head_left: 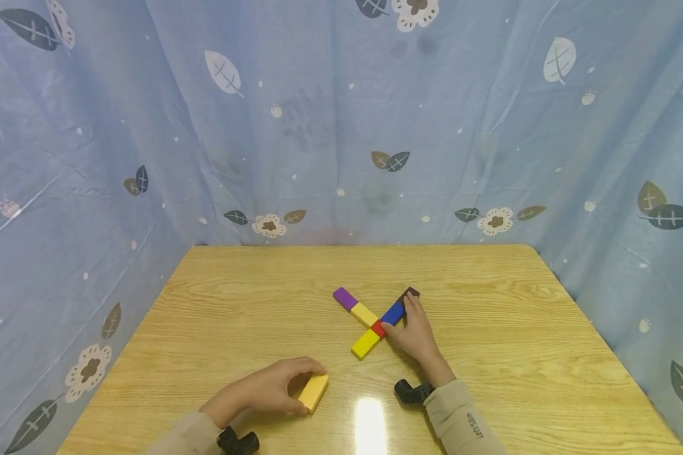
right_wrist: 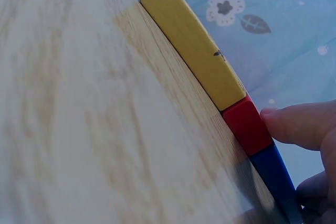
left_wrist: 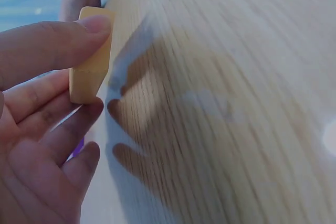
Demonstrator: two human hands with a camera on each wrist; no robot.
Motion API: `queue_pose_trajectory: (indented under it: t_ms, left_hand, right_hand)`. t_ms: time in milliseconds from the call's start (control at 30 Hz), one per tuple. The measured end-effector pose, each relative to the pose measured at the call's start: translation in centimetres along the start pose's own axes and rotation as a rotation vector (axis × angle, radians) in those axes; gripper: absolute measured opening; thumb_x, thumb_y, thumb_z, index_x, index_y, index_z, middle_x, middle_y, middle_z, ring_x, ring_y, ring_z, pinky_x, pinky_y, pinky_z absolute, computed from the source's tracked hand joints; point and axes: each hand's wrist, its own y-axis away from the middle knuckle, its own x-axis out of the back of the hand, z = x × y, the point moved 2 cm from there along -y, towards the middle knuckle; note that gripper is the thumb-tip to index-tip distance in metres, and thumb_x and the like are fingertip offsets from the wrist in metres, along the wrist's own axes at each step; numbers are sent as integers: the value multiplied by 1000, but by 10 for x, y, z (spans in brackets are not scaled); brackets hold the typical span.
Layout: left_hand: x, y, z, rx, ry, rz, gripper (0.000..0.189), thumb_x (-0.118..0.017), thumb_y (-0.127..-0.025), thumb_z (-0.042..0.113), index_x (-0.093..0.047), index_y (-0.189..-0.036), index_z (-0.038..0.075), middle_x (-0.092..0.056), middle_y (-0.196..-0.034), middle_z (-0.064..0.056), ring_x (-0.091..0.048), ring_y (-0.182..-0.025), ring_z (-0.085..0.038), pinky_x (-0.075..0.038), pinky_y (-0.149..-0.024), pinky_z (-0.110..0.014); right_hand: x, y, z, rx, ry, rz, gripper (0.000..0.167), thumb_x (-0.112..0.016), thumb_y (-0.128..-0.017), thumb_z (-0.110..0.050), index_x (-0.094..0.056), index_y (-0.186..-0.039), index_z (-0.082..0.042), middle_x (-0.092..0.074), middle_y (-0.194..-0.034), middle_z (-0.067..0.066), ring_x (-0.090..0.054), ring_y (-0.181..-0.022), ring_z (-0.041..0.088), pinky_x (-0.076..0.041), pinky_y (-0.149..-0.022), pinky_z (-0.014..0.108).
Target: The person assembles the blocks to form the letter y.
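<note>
Left hand grips a yellow block; right hand, fingers on the block cross, may nudge it crooked.

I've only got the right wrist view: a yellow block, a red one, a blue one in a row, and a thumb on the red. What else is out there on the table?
Observer: On the head view those blocks belong to a cross: a purple block and a second yellow block form the other arm, meeting at the red block.
Operator: Anything beyond the blue?
Observer: A dark brown block ends that arm past the blue block; the right hand has a fingertip on it.
Operator: And the other hand?
Observer: The left hand pinches a separate light yellow block near the table's front edge, apart from the cross.
</note>
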Motion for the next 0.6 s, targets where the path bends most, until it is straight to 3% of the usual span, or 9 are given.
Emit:
queue_pose_trajectory:
  t_ms: [300, 600]
  left_hand:
    - [0, -23, 9, -47, 0, 8, 63, -74, -80, 33, -47, -135, 19, -49, -134, 8, -45, -128, -15, -38, -108, -38]
    - [3, -44, 16, -71, -66, -15, 62, -74, -81, 29, -46, -136, 18, -49, -136, 5, -44, -130, -16, -36, -110, -36]
  right_hand:
    - [1, 1, 2, 0, -8, -1, 86, -70, -84, -34, -27, -142, 13, -20, -153, 26, -16, -141, 43, -20, -114, 55]
    - [1, -1, 1, -1, 1, -11, 87, -69, -84, -35, -26, -143, 13, -20, -154, 24, -16, -142, 42, -19, -115, 53]
